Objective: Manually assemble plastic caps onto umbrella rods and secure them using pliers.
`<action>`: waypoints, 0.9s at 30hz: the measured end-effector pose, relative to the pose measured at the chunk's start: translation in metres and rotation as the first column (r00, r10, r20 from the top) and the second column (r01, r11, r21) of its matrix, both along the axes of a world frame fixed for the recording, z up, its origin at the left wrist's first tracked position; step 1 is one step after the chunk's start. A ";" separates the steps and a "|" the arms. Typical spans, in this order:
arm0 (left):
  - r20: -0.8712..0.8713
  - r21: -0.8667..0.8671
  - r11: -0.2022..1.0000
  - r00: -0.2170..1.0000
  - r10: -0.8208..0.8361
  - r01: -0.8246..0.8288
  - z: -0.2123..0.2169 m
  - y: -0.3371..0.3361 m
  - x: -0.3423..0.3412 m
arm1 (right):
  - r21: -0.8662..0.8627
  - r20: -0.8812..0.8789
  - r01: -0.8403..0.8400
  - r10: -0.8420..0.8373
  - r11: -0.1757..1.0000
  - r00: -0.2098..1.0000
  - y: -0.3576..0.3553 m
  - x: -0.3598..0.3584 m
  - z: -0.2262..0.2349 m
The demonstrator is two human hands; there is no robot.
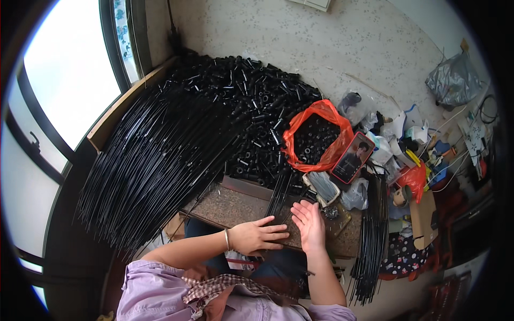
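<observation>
My left hand (257, 236) lies palm down at the worktable's front edge, fingers stretched out and slightly spread. To its right is my right hand (310, 229), raised on edge with its palm toward the left and its fingers straight. Nothing shows in either hand. Just beyond the fingertips, a small bunch of thin black rods (279, 195) stretches away from me on the brown speckled tabletop (230, 206). Their near ends are close to my left fingers; I cannot tell whether they touch. Small metal pieces (331, 213) sit right of my right hand.
A large sheaf of black rods (144, 160) fills the left side. Behind lies a heap of short black tubes (251, 96). An orange-red bag (292, 140) holds small black parts. A phone (350, 160) leans beside it. More rods (369, 241) overhang the right edge.
</observation>
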State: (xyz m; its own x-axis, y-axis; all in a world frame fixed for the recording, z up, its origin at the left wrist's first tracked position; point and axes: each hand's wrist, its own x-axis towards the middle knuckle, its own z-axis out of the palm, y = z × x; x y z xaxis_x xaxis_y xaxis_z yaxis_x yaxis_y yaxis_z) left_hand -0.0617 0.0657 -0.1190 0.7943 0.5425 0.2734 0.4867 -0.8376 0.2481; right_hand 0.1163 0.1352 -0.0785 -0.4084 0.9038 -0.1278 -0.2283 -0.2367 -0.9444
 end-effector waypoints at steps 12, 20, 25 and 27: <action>0.028 0.068 0.977 0.979 -0.204 0.202 -0.020 0.011 0.000 | -0.491 -0.073 -0.185 0.172 0.851 0.982 0.036 -0.039 -0.051; 0.082 0.047 0.995 0.992 -0.097 0.093 -0.015 0.007 -0.001 | 0.816 0.328 -0.018 -0.437 0.578 0.837 0.041 -0.039 -0.002; 0.069 0.073 0.989 0.988 -0.137 0.132 -0.022 0.012 0.004 | -0.268 0.169 0.173 -0.131 0.948 0.977 0.023 -0.030 -0.044; 0.076 0.063 0.979 0.977 -0.199 0.194 -0.025 0.013 0.004 | -0.491 -0.168 -0.279 0.224 0.825 0.960 0.030 -0.034 -0.051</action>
State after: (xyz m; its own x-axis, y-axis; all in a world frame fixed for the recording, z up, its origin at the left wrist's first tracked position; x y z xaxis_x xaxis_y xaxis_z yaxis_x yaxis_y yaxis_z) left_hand -0.0579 0.0788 -0.1435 0.8579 0.3600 0.3667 0.2911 -0.9285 0.2306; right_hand 0.0825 0.1649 -0.1294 -0.6477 0.5879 -0.4847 -0.1799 -0.7362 -0.6525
